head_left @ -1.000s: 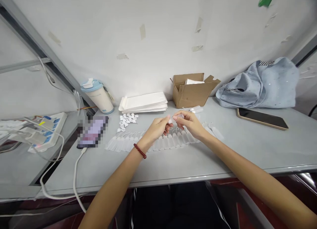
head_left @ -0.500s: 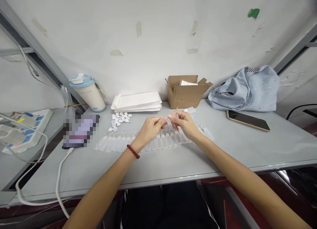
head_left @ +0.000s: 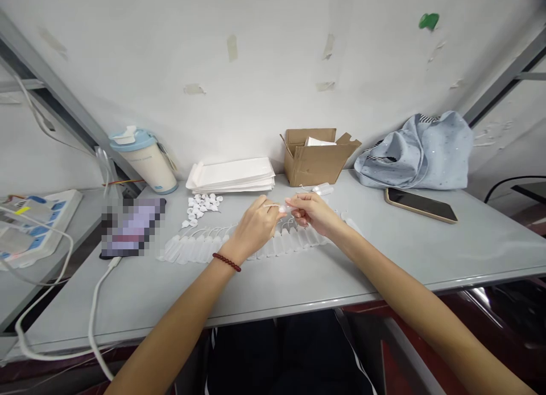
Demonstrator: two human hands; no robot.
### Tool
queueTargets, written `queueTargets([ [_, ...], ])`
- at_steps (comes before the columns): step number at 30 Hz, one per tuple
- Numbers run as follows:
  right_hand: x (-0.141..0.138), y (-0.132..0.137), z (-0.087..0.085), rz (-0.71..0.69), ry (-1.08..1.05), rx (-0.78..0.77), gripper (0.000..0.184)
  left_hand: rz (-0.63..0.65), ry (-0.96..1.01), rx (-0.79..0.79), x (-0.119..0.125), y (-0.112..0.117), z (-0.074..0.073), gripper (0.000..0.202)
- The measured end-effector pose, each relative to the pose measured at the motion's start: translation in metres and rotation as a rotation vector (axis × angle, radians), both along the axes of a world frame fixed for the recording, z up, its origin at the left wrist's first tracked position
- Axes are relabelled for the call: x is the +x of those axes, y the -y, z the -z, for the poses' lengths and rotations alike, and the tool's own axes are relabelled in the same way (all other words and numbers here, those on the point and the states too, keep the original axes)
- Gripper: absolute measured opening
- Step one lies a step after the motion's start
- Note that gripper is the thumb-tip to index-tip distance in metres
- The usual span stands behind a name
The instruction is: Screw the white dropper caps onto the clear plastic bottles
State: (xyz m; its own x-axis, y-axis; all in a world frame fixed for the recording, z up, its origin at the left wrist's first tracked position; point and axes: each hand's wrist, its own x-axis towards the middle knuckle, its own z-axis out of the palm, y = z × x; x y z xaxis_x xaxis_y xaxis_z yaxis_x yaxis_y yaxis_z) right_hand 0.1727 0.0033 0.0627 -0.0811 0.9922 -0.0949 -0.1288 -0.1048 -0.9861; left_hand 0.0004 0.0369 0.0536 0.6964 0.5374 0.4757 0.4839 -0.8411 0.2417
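Note:
My left hand (head_left: 255, 225), with a dark red bead bracelet at the wrist, pinches a white cap (head_left: 282, 209) with a thin curved spout above the desk. Close against it, my right hand (head_left: 314, 213) is closed around a small translucent squeeze bottle, mostly hidden by the fingers. Cap and bottle meet between the fingertips; whether they are joined I cannot tell. Below lies a long row of similar translucent bottles (head_left: 194, 250) with thin spouts, partly covered by my hands. Left of them is a loose pile of white caps (head_left: 203, 204). Another capped bottle (head_left: 323, 189) lies by the box.
Along the wall stand a tumbler (head_left: 147, 164), a stack of white envelopes (head_left: 232, 176), an open cardboard box (head_left: 318, 164) and a blue cloth bag (head_left: 430, 153). A phone (head_left: 420, 205) lies at right, a charging phone (head_left: 136, 227) at left, near a power strip (head_left: 46, 224).
My left hand has turned, its back now more toward me, and the white cap with its spout shows between the fingertips. My right hand stays nearly in place. The whole view has shifted slightly.

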Motion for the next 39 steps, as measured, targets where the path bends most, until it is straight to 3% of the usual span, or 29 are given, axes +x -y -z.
queueTargets([
  [3,0.002,-0.003,0.001,0.033,0.136,0.049,0.035,-0.044,-0.013,-0.028,-0.002,-0.007,0.002,0.024],
  [6,0.010,-0.008,0.003,0.174,0.328,0.165,0.026,-0.120,-0.024,-0.074,-0.008,-0.017,0.000,0.020],
  [10,0.033,-0.019,0.005,0.416,0.885,0.368,0.022,-0.272,-0.071,-0.110,-0.029,-0.035,-0.006,0.022],
  [12,0.047,-0.024,0.006,0.458,1.011,0.385,0.024,-0.361,-0.110,-0.122,-0.045,-0.046,-0.009,0.024],
  [16,0.072,-0.030,0.007,0.463,1.111,0.347,0.025,-0.521,-0.188,-0.169,-0.080,-0.066,-0.009,0.025],
  [22,0.088,-0.034,0.011,0.414,1.187,0.291,0.025,-0.567,-0.299,-0.272,-0.108,-0.083,0.002,0.028],
  [28,0.088,-0.035,0.010,0.372,1.231,0.262,0.026,-0.593,-0.338,-0.275,-0.101,-0.082,0.007,0.027],
  [33,0.096,-0.027,-0.006,0.371,1.309,0.206,0.031,-0.587,-0.308,-0.254,-0.094,-0.074,-0.001,0.024],
  [36,0.104,-0.017,-0.017,0.315,1.387,0.084,0.025,-0.563,-0.262,-0.246,-0.087,-0.066,-0.008,0.029],
  [39,0.110,-0.006,-0.028,0.246,1.469,-0.111,0.007,-0.509,-0.231,-0.253,-0.075,-0.057,-0.015,0.032],
])
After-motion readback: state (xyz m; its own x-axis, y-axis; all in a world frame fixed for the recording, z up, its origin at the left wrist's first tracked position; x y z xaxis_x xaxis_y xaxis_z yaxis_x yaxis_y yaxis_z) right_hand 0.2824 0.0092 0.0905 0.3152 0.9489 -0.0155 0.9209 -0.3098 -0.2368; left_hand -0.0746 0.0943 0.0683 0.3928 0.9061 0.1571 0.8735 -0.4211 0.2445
